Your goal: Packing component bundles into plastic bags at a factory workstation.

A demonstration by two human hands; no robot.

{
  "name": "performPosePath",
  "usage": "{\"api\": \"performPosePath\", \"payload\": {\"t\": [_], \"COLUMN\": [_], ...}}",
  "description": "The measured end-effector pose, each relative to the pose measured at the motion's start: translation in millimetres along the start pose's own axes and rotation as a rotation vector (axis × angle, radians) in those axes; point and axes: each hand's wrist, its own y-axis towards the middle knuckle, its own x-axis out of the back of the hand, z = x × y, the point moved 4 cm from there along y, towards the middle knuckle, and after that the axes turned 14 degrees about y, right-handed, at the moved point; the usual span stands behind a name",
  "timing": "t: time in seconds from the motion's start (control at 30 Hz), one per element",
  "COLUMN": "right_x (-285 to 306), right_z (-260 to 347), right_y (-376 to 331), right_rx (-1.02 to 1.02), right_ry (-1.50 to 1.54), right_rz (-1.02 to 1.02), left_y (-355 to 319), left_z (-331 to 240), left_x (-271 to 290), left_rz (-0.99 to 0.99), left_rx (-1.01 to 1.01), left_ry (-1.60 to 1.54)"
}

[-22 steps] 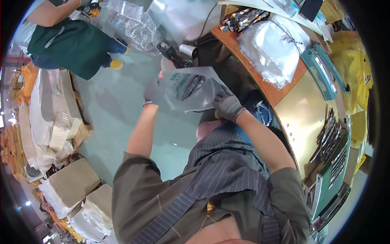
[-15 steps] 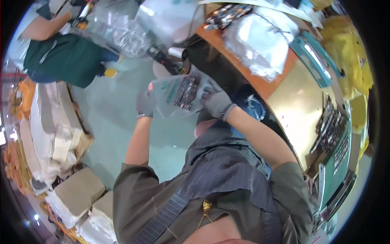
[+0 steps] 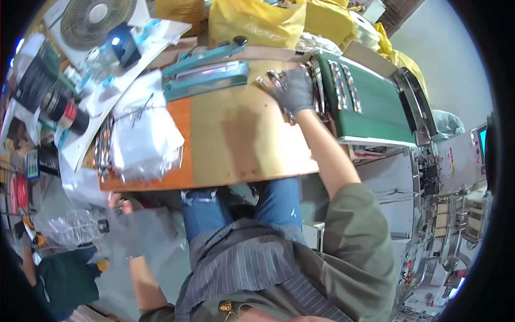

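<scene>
1. Currently the right hand (image 3: 296, 88), grey-gloved, is on a pile of dark patterned strips (image 3: 318, 92) at the table's far right, beside the green belt (image 3: 370, 124). Fingers reach over the pile; can't tell if they're closed on any.
2. Left hand (image 3: 127, 228), also gloved, is off the table's near left corner, fingers closed on a clear bag (image 3: 163, 228). Hand and bag are blurred; contents can't be made out.
3. Status, judging by layout: partway. One bag is in hand, apart from the bag stack (image 3: 145, 142) on the table (image 3: 214, 153).
4. Remaining: the pile lies loose on the table, outside any bag I can see. Two more rows of strips (image 3: 352, 88) lie on the belt, apart from the pile.
5. Another bundle of strips (image 3: 103, 147) sits just left of the bag stack; can't tell if it's finished.
6. Teal sealer (image 3: 206, 80) stands behind the stack, neither hand on it.
</scene>
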Motion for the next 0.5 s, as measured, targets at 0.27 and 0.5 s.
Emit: {"api": "performPosePath", "payload": {"t": [0.27,0.5], "right_x": [34,-53], "right_z": [-237,-195], "right_y": [2,14], "right_rx": [-0.617,-0.851], "right_ry": [0.037,0.391], "right_rz": [0.148,0.168], "left_y": [22,29], "left_z": [-215,-369], "left_x": [-261,-420], "left_rz": [0.698,0.803], "left_rx": [-0.355,-0.117], "left_ry": [-0.119,-0.265]}}
